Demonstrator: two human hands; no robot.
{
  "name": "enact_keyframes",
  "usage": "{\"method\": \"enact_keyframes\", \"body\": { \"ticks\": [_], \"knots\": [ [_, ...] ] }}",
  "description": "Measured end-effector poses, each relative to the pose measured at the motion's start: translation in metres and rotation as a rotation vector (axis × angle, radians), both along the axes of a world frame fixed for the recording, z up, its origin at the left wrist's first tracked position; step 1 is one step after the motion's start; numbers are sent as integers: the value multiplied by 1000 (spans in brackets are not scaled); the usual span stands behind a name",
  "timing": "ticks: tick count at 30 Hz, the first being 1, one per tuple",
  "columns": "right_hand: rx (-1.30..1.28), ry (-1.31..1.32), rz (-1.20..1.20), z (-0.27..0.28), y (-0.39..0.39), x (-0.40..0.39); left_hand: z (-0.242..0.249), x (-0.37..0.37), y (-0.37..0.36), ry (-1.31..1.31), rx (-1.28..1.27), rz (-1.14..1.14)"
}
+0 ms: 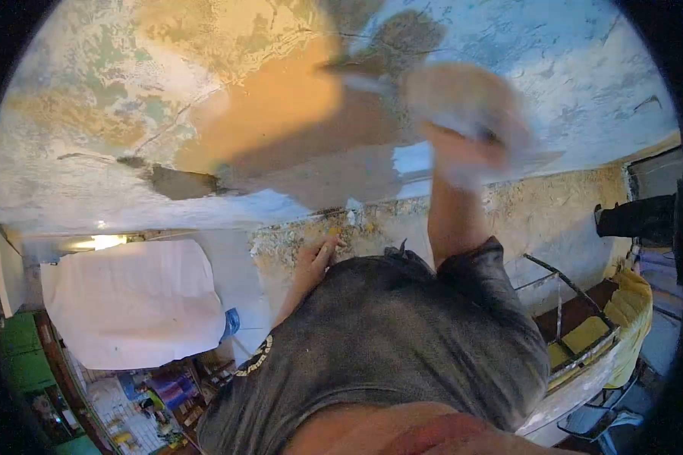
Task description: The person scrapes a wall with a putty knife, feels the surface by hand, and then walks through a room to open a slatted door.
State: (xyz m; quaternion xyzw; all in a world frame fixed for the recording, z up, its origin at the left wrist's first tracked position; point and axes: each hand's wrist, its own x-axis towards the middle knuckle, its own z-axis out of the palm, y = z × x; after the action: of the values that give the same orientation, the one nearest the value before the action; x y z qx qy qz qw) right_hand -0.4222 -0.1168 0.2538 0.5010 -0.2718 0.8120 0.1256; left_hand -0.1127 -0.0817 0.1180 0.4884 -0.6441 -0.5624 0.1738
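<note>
My right hand is raised to the peeling ceiling and badly smeared by motion. The fingers seem wrapped round a blurred flat-bladed tool, whose thin blade points left against the surface; its exact kind does not show. Around the blade lies a smooth brown patch, part in warm light and part in shadow. Lower down, my left hand rests against the upper edge of the flaking wall. Its fingers are partly bent and nothing shows in them.
A white sheet hangs at left beneath a bright lamp. Shelves with mixed goods stand at lower left. At right are a metal frame, a yellow cloth, a chair and dark hanging cloth.
</note>
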Motion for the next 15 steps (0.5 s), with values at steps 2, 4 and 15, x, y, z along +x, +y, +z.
{"method": "enact_keyframes", "body": {
  "ticks": [2,4,15],
  "knots": [
    [74,35,-133,11,1,7,-8,3,-5,18,-17,-45],
    [-31,108,2,37,-6,1,-6,-4,-14,45,-27,-44],
    [529,-382,988,-145,10,81,-25,-10,-21,228,3,153]
  ]
}}
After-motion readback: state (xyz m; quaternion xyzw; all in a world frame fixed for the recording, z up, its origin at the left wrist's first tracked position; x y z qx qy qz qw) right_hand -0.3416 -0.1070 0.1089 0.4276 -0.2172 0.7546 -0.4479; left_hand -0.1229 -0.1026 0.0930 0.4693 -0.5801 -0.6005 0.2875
